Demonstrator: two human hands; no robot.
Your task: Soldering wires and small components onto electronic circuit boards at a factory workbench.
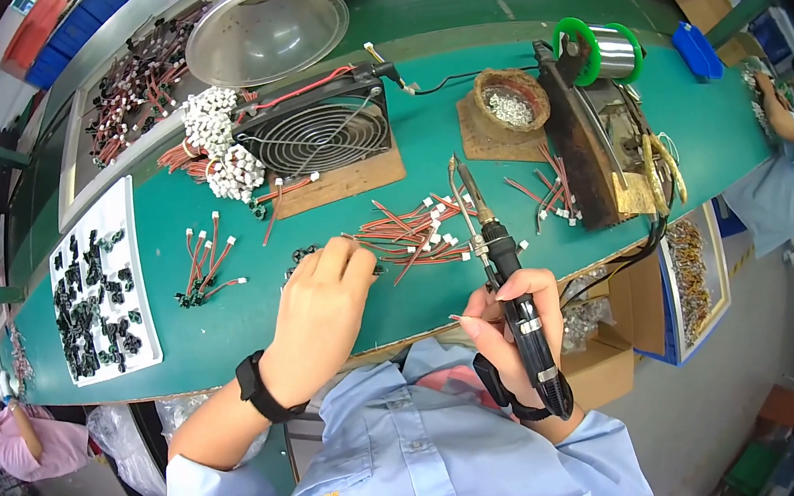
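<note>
My right hand (502, 334) is wrapped round a black soldering iron (529, 326), its tip upright and a thin metal feed tube alongside. My left hand (320, 307) rests on the green bench with fingers bent down and pinched together; whatever they hold is hidden beneath them. Small black parts (304, 253) lie at its fingertips. Between the hands spreads a loose pile of red and black wires with white connectors (405, 235). To the left is a smaller group of wires joined to black parts (206, 266).
A white tray (130, 206) of black parts lies left. Behind stand a fan with a wire guard (323, 133), bundled connectors (234, 174) and a round bowl (521, 84). A green solder spool (606, 52) sits at right beside a dark stand (583, 146). Co-workers sit at both sides.
</note>
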